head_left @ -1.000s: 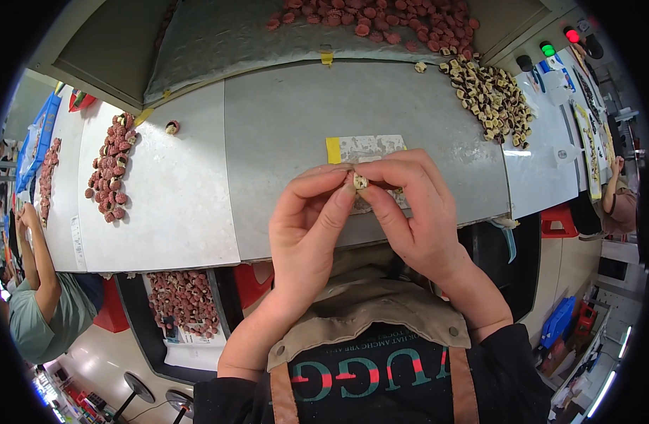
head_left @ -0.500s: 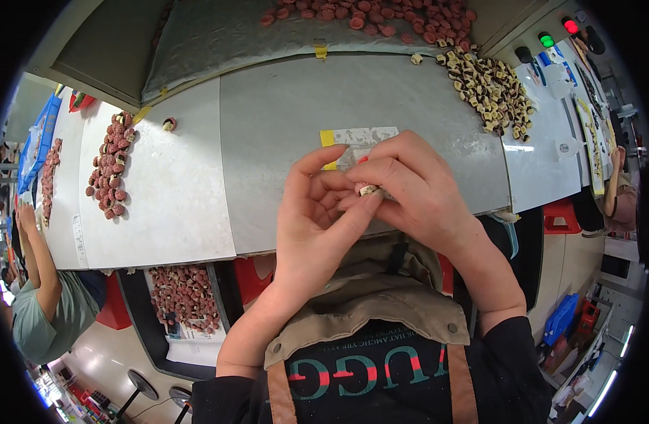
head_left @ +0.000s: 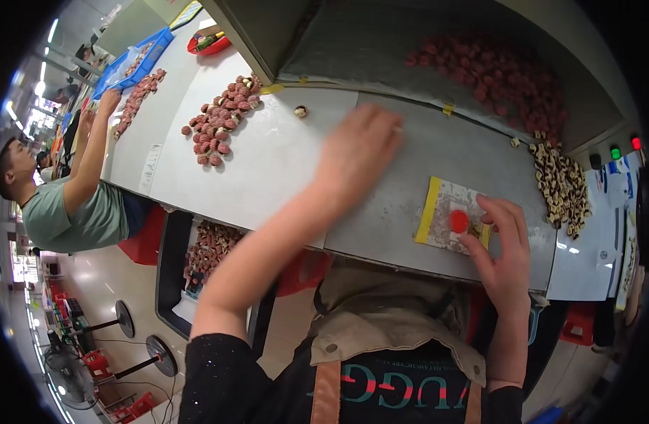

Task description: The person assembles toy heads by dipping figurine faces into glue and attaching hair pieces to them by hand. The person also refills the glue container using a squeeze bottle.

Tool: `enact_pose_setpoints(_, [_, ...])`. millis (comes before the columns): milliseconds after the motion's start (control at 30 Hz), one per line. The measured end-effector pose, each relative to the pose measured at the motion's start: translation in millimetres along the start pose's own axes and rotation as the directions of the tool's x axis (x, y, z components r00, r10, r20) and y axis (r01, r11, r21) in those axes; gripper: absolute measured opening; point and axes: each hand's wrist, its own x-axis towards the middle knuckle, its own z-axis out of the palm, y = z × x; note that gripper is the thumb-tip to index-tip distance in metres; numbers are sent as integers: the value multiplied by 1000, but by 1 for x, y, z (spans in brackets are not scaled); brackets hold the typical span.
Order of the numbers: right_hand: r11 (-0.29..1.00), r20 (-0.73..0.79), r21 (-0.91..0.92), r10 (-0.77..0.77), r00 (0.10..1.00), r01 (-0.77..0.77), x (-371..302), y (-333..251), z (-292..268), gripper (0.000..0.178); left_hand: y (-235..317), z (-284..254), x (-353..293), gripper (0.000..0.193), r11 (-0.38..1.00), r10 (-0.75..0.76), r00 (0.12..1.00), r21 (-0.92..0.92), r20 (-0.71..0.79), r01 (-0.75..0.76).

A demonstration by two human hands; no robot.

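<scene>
My left hand [head_left: 358,157] is over the grey work surface, back of the hand up. Motion smears its fingers, so whether it holds anything is unclear. To its left lies a single small reddish piece with a cream part [head_left: 301,112]. My right hand [head_left: 504,247] is open beside a pale card with a yellow strip [head_left: 429,212], thumb and fingers apart. A round red cap-like thing [head_left: 458,221] sits on the card near my fingertips. Next to it is a small brownish-gold bit [head_left: 475,230], too small to name.
Bumpy reddish pieces with cream parts [head_left: 222,120] are heaped left. Cream-and-dark pieces [head_left: 561,187] lie right, below red shells [head_left: 487,74] in the booth. A dark tray [head_left: 170,272] of pieces stands below the table. At left a co-worker [head_left: 84,187] reaches toward a blue tray [head_left: 135,62].
My hands, earlier together around a small reddish-and-cream piece, have parted. The left has swung left across the table; the right is beside the card. The view has turned to the left.
</scene>
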Motion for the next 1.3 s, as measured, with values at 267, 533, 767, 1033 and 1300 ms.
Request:
enact_pose_setpoints(267, [992,-39,-24,121,992,-122,-21,28,-41,43,-122,-79,9,21,723,40,998,691,-47,4])
enact_pose_setpoints(533, [966,-124,-124,212,969,-227,10,82,-80,20,-72,-12,72,22,939,98,995,329,18,-99])
enact_pose_setpoints(767, [954,-47,-285,78,996,-88,84,119,-58,18,-55,69,141,26,998,-8,1000,-69,5,8])
enact_pose_setpoints(1033, [958,77,-274,-64,995,83,66,110,-43,14,-36,22,79,31,941,-174,984,-288,36,177])
enact_pose_setpoints(1300, [989,261,-140,92,961,-56,44,72,-55,14,39,-4,-7,28,179,-335,828,-832,450,525])
